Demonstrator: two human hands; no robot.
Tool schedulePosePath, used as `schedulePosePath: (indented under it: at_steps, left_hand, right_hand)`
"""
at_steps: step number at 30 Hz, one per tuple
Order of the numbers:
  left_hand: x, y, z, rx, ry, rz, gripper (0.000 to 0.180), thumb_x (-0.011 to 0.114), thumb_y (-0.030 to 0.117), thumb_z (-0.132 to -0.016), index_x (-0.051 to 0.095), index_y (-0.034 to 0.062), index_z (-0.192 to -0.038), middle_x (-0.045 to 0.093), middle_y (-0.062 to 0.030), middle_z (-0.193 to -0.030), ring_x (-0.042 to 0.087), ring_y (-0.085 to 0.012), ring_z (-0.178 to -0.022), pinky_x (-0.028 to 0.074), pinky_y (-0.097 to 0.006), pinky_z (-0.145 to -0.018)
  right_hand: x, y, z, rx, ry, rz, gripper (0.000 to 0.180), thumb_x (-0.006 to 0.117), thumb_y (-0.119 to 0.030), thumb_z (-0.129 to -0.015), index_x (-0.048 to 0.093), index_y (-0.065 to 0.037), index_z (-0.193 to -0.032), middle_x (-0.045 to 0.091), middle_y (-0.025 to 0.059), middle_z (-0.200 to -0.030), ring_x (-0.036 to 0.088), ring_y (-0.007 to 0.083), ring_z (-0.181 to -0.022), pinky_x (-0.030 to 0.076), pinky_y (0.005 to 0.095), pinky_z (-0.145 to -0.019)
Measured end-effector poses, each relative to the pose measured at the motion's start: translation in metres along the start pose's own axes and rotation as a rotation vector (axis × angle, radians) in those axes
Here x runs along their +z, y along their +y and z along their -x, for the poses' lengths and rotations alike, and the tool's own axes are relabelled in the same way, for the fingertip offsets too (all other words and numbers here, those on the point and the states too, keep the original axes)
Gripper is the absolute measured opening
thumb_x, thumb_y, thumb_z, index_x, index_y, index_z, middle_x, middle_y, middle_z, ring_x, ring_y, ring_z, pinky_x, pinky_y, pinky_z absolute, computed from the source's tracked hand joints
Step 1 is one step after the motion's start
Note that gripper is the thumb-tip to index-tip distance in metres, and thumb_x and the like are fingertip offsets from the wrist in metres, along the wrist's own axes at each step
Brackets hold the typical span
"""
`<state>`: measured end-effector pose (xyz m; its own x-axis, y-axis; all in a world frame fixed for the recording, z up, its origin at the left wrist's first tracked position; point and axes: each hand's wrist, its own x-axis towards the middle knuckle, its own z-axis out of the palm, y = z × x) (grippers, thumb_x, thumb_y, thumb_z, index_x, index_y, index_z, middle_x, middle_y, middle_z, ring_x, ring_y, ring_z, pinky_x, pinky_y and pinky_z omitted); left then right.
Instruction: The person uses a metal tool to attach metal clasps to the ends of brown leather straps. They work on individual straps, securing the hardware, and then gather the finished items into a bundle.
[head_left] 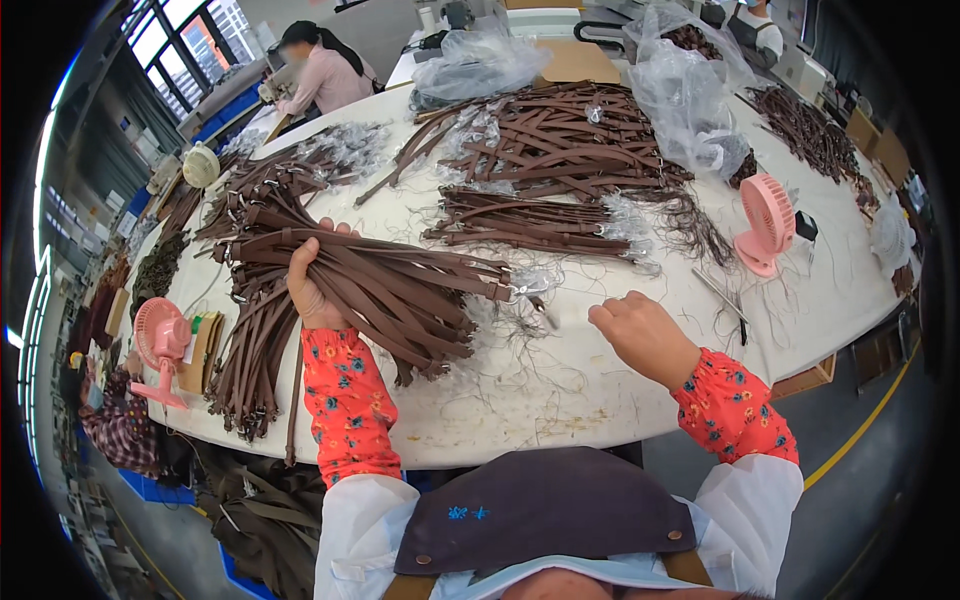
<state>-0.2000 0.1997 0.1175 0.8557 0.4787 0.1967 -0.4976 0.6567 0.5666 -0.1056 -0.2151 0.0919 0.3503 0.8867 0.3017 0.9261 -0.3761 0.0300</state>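
From the head camera, the left hand (312, 285) is wrapped tight around a thick bundle of brown straps (400, 290), fingers curled over the top; the bundle fans out to the right across the white table (560, 390), its metal clasps (518, 291) near the middle. The right hand (645, 335) hovers just above the tabletop, fingers loosely curled and holding nothing, a little right of the clasps. Loose threads (510, 345) lie scattered between the two hands.

Further back lie more heaps of brown straps (560, 140), and beside them a crumpled clear plastic bag (690, 95) stands at the far right, with another clear bag (480, 60) at the far edge next to a flat brown cardboard sheet (578, 62). A pink desk fan (768, 222) sits on the right; a second pink fan (160, 345) stands at the left rim. A person in a pink top (325, 70) works at the far left corner.
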Motion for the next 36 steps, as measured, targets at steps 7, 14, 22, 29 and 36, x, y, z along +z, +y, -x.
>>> schedulePosePath:
  at_steps: [7,14,22,29,36]
  left_hand:
    - [-0.005,-0.001,0.001,-0.097,-0.179,0.058,0.035,0.064,0.016,-0.083,0.057,-0.0013,-0.112,0.062,-0.0127,-0.108,0.058,-0.0270,-0.107,0.045,-0.046,-0.103]
    - [-0.013,-0.002,-0.004,0.050,-0.047,0.007,0.039,0.065,0.019,-0.084,0.057,-0.0017,-0.115,0.064,-0.0149,-0.109,0.061,-0.0289,-0.106,0.047,-0.046,-0.101]
    - [-0.037,0.002,-0.005,0.042,0.071,0.009,0.042,0.066,0.026,-0.086,0.058,0.0015,-0.120,0.067,-0.0173,-0.113,0.066,-0.0335,-0.099,0.053,-0.048,-0.092]
    - [-0.041,-0.002,-0.003,0.064,0.048,0.075,0.039,0.065,0.026,-0.086,0.061,0.0004,-0.115,0.068,-0.0174,-0.110,0.067,-0.0328,-0.100,0.053,-0.048,-0.093]
    - [-0.073,0.008,-0.004,0.095,-0.034,0.097,0.040,0.063,0.028,-0.086,0.063,0.0027,-0.118,0.068,-0.0175,-0.112,0.066,-0.0339,-0.103,0.053,-0.049,-0.093]
  right_hand:
    - [-0.009,0.017,-0.007,0.090,0.074,0.078,0.011,0.058,-0.002,-0.078,0.053,-0.005,-0.087,0.057,0.0087,-0.077,0.060,0.0279,-0.072,0.051,0.0377,-0.066]
    - [-0.034,0.046,-0.035,0.035,0.237,0.270,0.015,0.059,-0.004,-0.077,0.052,-0.007,-0.090,0.055,0.0069,-0.079,0.058,0.0262,-0.072,0.050,0.0370,-0.068]
    - [-0.068,0.080,-0.080,-0.053,0.300,0.500,0.018,0.059,-0.005,-0.077,0.052,-0.007,-0.094,0.054,0.0057,-0.080,0.057,0.0237,-0.076,0.047,0.0347,-0.072]
    - [-0.131,0.080,-0.131,-0.203,0.540,0.765,0.017,0.061,-0.007,-0.076,0.051,-0.009,-0.090,0.054,0.0019,-0.077,0.060,0.0176,-0.075,0.048,0.0308,-0.076]
    - [-0.211,0.042,-0.182,-0.328,0.780,0.880,0.018,0.061,-0.005,-0.084,0.060,-0.005,-0.101,0.062,0.0066,-0.083,0.062,0.0245,-0.075,0.050,0.0356,-0.071]
